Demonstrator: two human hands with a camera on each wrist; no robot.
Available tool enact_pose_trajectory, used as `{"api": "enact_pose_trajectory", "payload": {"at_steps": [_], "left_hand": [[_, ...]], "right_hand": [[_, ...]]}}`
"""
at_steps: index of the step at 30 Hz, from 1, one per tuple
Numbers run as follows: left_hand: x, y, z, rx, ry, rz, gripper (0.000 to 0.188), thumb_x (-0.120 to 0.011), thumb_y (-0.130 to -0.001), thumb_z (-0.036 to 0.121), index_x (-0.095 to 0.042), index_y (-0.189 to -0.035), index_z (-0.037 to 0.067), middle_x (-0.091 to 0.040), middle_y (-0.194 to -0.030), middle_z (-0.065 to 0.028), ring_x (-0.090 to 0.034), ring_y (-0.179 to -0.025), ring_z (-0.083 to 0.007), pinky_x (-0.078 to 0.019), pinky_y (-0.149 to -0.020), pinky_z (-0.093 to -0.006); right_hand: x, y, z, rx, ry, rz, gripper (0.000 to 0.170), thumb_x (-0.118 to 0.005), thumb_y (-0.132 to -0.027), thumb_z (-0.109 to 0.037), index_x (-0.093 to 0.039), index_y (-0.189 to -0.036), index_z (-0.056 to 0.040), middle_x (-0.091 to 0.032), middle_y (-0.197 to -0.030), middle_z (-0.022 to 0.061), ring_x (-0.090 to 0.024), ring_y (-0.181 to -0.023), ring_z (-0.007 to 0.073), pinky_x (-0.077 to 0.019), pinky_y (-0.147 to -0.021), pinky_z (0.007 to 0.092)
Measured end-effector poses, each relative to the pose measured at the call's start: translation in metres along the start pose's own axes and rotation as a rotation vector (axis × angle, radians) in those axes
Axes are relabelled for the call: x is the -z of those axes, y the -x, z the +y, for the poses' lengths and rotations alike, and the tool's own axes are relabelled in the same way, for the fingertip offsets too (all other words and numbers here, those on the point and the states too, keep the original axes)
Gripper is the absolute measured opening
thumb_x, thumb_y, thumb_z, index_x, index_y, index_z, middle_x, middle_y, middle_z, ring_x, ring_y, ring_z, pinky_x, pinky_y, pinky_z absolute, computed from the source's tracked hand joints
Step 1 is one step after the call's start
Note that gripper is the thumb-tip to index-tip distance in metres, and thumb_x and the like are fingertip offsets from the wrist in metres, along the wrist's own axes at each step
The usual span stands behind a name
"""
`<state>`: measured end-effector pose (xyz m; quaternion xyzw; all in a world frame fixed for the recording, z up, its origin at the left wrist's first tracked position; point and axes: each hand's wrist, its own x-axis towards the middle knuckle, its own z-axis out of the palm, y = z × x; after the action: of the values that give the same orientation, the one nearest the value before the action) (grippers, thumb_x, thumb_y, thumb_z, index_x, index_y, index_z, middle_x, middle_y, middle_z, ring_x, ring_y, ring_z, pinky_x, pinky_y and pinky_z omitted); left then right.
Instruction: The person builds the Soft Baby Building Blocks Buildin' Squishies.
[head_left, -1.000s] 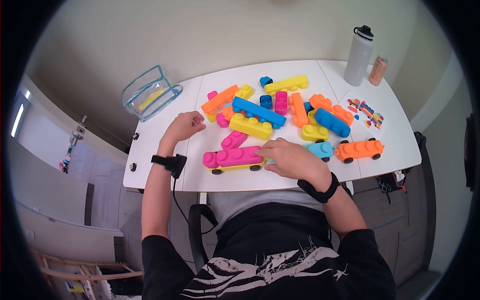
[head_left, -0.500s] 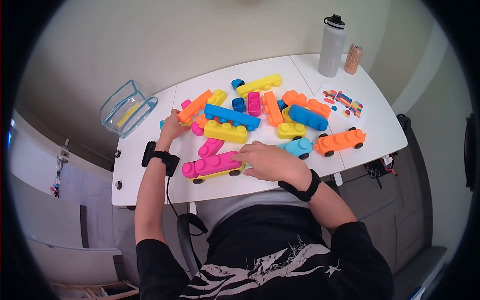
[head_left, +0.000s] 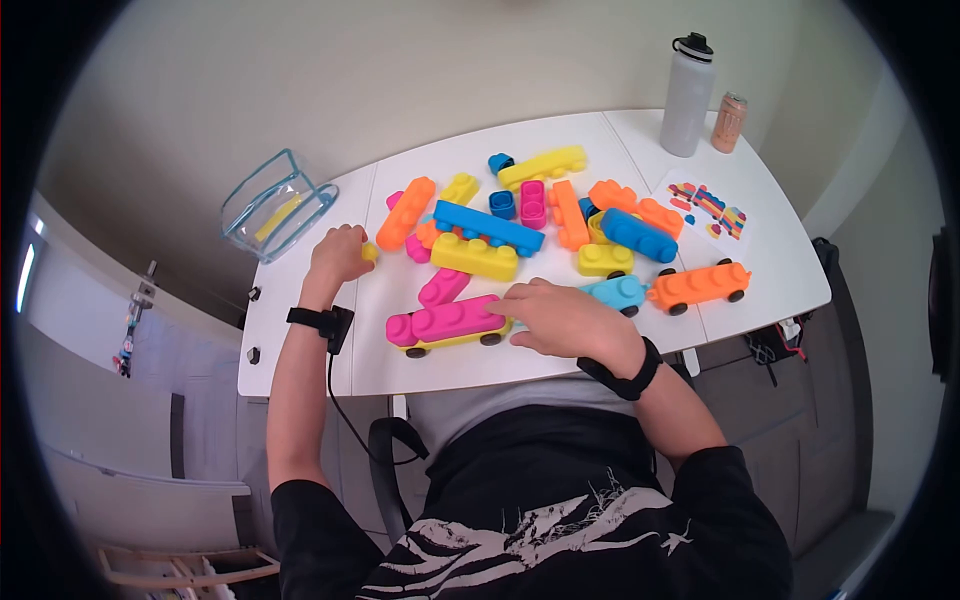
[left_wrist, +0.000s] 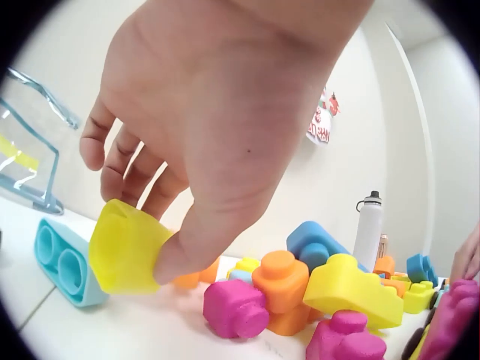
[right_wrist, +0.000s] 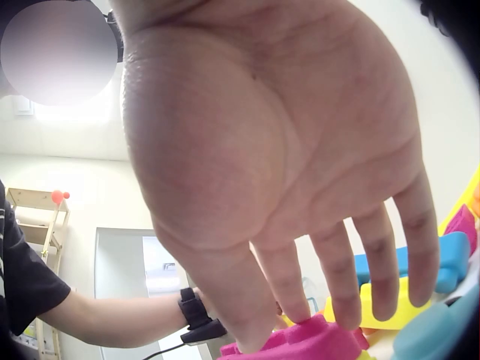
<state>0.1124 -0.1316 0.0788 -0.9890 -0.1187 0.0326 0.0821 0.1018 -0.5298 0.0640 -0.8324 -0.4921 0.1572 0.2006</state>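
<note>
My left hand (head_left: 338, 262) pinches a small yellow block (left_wrist: 126, 247) between thumb and fingers, left of the pile. A turquoise two-stud block (left_wrist: 69, 262) lies on its side just beyond that hand in the left wrist view; the head view hides it. My right hand (head_left: 565, 318) has its fingers extended, with thumb and index finger touching the long pink block (head_left: 455, 320) on a yellow wheeled base (head_left: 460, 341). A small pink block (head_left: 400, 329) sits at its front. Behind the right hand, a light blue wheeled car (head_left: 613, 292) joins an orange wheeled car (head_left: 705, 284).
Loose blocks spread across the white table (head_left: 370, 375), including a long blue block (head_left: 490, 228), a yellow block (head_left: 474, 258) and an orange block (head_left: 406, 214). A clear bag (head_left: 278, 208) stands at left; a picture sheet (head_left: 708, 212), bottle (head_left: 688, 100) and can (head_left: 729, 123) are at right.
My left hand has reached to the pile's left end and come back with the small yellow block. The orange block there has turned. My right hand stays at the pink block.
</note>
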Motion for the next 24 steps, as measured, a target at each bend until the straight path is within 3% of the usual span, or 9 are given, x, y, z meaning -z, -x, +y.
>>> {"api": "enact_pose_trajectory", "payload": {"at_steps": [5, 7, 9, 14, 16, 24], "left_hand": [[0.038, 0.05, 0.003, -0.086, 0.084, 0.093, 0.05, -0.087, -0.08, 0.021, -0.072, -0.126, 0.009, -0.072, -0.125, -0.0125, -0.072, -0.11, -0.0325, -0.059, -0.094, -0.0428], [0.051, 0.077, 0.014, -0.287, 0.513, 0.044, 0.047, -0.086, -0.083, 0.013, -0.07, -0.126, 0.007, -0.072, -0.122, -0.0099, -0.072, -0.106, -0.026, -0.0599, -0.088, -0.0376], [0.06, 0.103, 0.035, -0.36, 0.649, -0.029, 0.046, -0.086, -0.083, 0.011, -0.069, -0.125, 0.006, -0.073, -0.121, -0.0083, -0.073, -0.102, -0.0241, -0.061, -0.085, -0.0352], [0.045, 0.126, 0.059, -0.398, 0.654, -0.078, 0.046, -0.084, -0.084, 0.008, -0.067, -0.127, 0.006, -0.073, -0.123, -0.0063, -0.072, -0.109, -0.0213, -0.061, -0.088, -0.0349], [0.039, 0.129, 0.063, -0.392, 0.714, -0.096, 0.043, -0.084, -0.084, 0.008, -0.067, -0.124, 0.002, -0.074, -0.12, -0.0133, -0.074, -0.109, -0.0283, -0.0611, -0.091, -0.0383], [0.033, 0.129, 0.07, -0.39, 0.686, -0.066, 0.038, -0.085, -0.086, 0.008, -0.066, -0.119, 0.001, -0.074, -0.12, -0.0165, -0.075, -0.111, -0.0324, -0.0621, -0.093, -0.0404]], "right_hand": [[0.0, 0.0, 0.001, 0.007, -0.004, 0.009, 0.057, -0.076, -0.097, -0.02, -0.059, -0.151, -0.0127, -0.067, -0.138, 0.0106, -0.061, -0.131, 0.0348, -0.0537, -0.107, 0.046], [0.001, 0.001, 0.0, 0.006, -0.005, 0.009, 0.057, -0.076, -0.097, -0.02, -0.059, -0.151, -0.0125, -0.068, -0.138, 0.0107, -0.061, -0.131, 0.0349, -0.0537, -0.107, 0.0461], [0.0, 0.001, -0.001, 0.009, -0.003, 0.011, 0.057, -0.076, -0.097, -0.02, -0.059, -0.151, -0.0124, -0.068, -0.137, 0.0108, -0.061, -0.131, 0.0349, -0.0537, -0.107, 0.0461], [-0.001, 0.001, 0.0, 0.012, -0.012, 0.026, 0.057, -0.077, -0.097, -0.02, -0.06, -0.151, -0.0122, -0.068, -0.138, 0.0107, -0.061, -0.131, 0.0345, -0.0537, -0.107, 0.0458], [-0.001, 0.0, -0.001, 0.012, -0.01, 0.021, 0.057, -0.076, -0.097, -0.02, -0.06, -0.151, -0.0121, -0.068, -0.138, 0.0106, -0.061, -0.131, 0.0345, -0.0537, -0.107, 0.0456], [-0.003, 0.0, 0.002, 0.036, -0.008, 0.036, 0.057, -0.076, -0.097, -0.02, -0.059, -0.152, -0.0117, -0.068, -0.137, 0.0109, -0.062, -0.13, 0.035, -0.0536, -0.107, 0.0455]]}}
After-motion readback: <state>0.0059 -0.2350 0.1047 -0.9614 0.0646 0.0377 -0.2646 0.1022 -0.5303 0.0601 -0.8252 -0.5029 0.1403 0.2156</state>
